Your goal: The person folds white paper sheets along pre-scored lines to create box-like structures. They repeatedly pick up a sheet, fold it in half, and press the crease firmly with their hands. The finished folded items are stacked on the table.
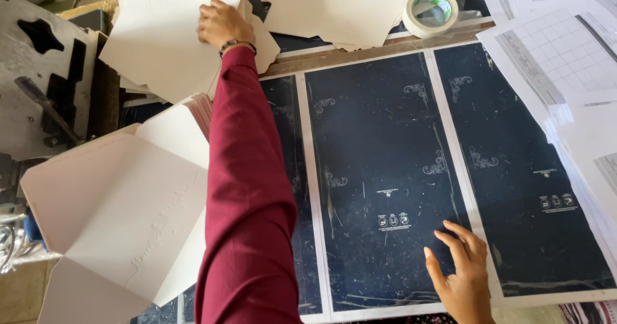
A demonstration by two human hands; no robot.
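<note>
We see the bench (360, 54) almost wholly covered by a large dark navy printed sheet (379, 170), divided by white bands into tall panels with pale corner ornaments and small symbols. At the bench's left edge lies a big white die-cut card blank (122, 221), partly unfolded, its flaps creased upward. Along the far left corner a loose pile of white die-cut cards (160, 35) fans out, with more white cards (334, 6) along the far edge. At the right edge sit stacked printed paper sheets (565, 61) with grids and grey bars. A grey metal machine plate (38, 80) with dark cut-outs stands beyond the left edge. A roll of pale tape (432, 10) rests on the far edge, touching the cards. Our left hand (222, 23), arm in a maroon sleeve (247, 189) with a beaded bracelet, lies on the far-left pile, fingers curled over a card's edge, gripping it. Our right hand (459, 269) rests open on the navy sheet near the near edge, fingers spread, holding nothing.
</note>
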